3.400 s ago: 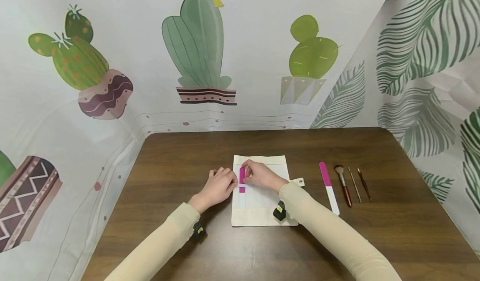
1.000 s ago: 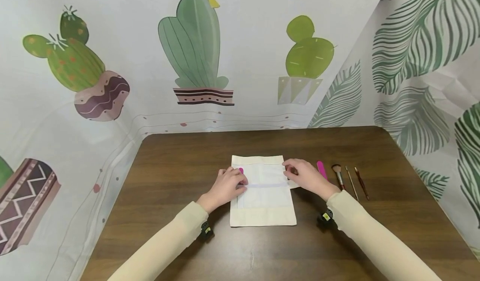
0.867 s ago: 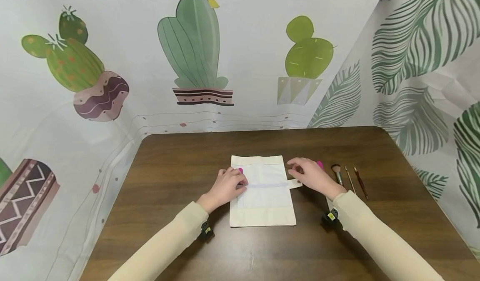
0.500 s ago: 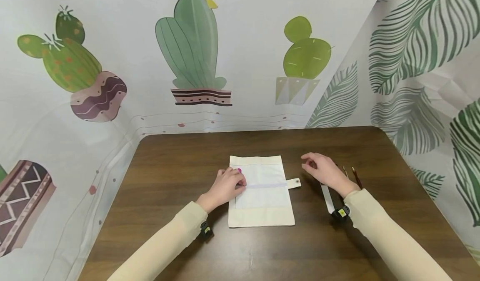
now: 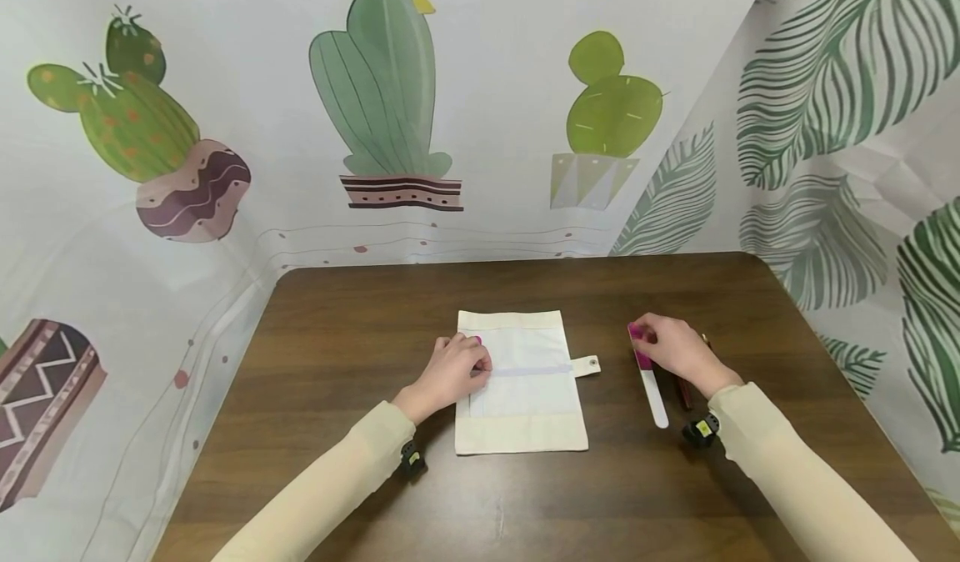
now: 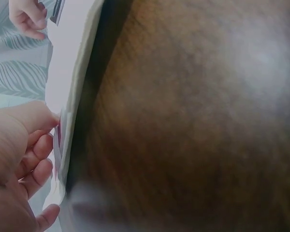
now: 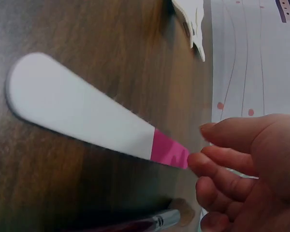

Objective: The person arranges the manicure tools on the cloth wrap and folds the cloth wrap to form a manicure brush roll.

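A cream cloth pouch [image 5: 525,434] lies unfolded on the table, its snap tab [image 5: 587,367] sticking out to the right. My left hand [image 5: 450,372] rests on the pouch's left side, fingers loosely bent. Beneath it, only the tip of a pink strip [image 5: 477,340] shows. To the right of the pouch lies a nail file [image 5: 655,399], pink at the far end and white at the near end. My right hand [image 5: 678,349] is at the pink end. In the right wrist view a fingertip is at the file's pink tip, while the thumb stands apart from it.
A makeup brush [image 7: 137,225] with a dark red handle lies beside the nail file, partly hidden by the right hand in the head view. Past that hand shows the end of a thin tool [image 5: 707,342]. The wooden table [image 5: 360,303] meets a patterned cloth backdrop [image 5: 510,112].
My right hand has gone from the pink strip on the pouch, past the tab, rightward to the nail file. My left hand has shifted over the strip and then stayed there.
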Action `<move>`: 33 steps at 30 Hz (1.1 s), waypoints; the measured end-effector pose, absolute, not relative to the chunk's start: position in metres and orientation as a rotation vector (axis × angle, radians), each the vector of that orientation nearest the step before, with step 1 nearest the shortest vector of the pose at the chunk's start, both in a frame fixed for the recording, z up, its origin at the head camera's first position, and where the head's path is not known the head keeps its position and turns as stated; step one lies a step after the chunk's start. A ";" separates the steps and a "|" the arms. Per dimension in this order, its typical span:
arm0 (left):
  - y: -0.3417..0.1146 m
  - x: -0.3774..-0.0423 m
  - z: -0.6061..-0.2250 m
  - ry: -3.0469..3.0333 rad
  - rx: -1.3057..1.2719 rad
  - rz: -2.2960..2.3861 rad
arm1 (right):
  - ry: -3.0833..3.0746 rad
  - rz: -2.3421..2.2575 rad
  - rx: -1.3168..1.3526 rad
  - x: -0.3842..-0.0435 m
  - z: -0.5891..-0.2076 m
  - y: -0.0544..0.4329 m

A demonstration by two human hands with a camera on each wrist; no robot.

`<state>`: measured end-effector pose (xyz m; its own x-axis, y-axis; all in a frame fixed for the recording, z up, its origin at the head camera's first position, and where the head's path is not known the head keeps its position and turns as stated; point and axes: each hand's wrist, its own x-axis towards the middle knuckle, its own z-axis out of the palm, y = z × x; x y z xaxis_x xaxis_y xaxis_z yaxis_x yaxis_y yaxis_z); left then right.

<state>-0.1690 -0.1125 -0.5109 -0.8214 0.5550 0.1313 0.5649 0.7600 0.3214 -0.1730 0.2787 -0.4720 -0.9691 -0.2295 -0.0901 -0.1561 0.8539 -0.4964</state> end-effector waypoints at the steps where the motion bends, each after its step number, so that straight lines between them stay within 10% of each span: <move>1: -0.113 -0.169 -0.511 -2.917 -0.930 -0.548 | 2.874 -0.748 -0.279 -0.173 -0.472 0.279; 33: -0.110 -0.169 -0.506 -2.974 -0.918 -0.563 | 2.830 -0.523 0.023 -0.170 -0.475 0.274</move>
<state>-0.1691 -0.1105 -0.5063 -0.8314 0.5494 0.0833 0.5418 0.7682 0.3410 -0.1695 0.2745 -0.4748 -0.9654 -0.0319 -0.2587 0.0626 0.9351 -0.3488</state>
